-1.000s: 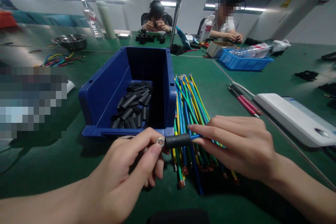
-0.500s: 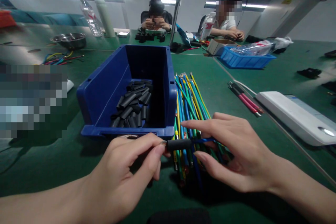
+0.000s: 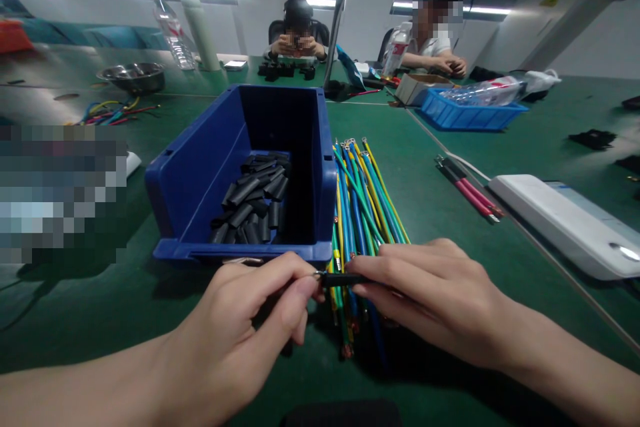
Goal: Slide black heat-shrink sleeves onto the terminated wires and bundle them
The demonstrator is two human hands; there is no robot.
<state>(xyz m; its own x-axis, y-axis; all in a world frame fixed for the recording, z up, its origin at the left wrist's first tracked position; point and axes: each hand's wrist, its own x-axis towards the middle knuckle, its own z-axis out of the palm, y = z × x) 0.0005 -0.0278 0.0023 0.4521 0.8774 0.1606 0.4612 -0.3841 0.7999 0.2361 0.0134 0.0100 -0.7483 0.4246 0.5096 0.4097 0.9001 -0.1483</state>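
Observation:
Thumb and forefinger of my left hand (image 3: pixel 270 313) pinch the metal end of a blue wire, most of which is hidden. A short black heat-shrink tube (image 3: pixel 340 279) sits around the wire just right of those fingertips. My right hand (image 3: pixel 435 303) is closed on the tube's right end, thumb below and fingers above. Beneath the hands lies a bundle of blue, green and yellow wires (image 3: pixel 363 203) with metal ends. To its left stands a dark blue bin (image 3: pixel 190 167) holding several loose black tubes (image 3: pixel 253 203).
On the right lie a white device (image 3: pixel 560 223) with a cable and short red-and-black leads (image 3: pixel 470 193). Farther back are a light blue tray (image 3: pixel 470 113) with a bottle, a metal bowl (image 3: pixel 133 78) and loose wires (image 3: pixel 113 110). Two people sit across the green table.
My right hand has closed from spread fingers onto the black tube's right end. The tube looks narrower now. My left hand has stayed nearly in place.

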